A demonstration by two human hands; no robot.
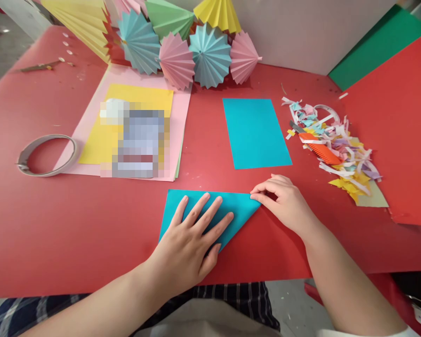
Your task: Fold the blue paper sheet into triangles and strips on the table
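Note:
A blue sheet of paper [236,203] lies on the red table near its front edge, with a slanting edge on its right side. My left hand [192,238] rests flat on it, fingers spread, hiding much of its middle and lower part. The thumb and forefinger of my right hand [280,201] pinch the paper's upper right corner. Behind the paper lies a second blue sheet [256,133], flat and untouched by either hand.
Pink and yellow sheets [93,140] lie at the left under a pixelated item [140,145], beside a tape roll [19,159]. Pleated paper fans [210,56] stand at the back. Paper scraps [351,154] and an orange cutter [321,149] lie right, near a red board [400,140].

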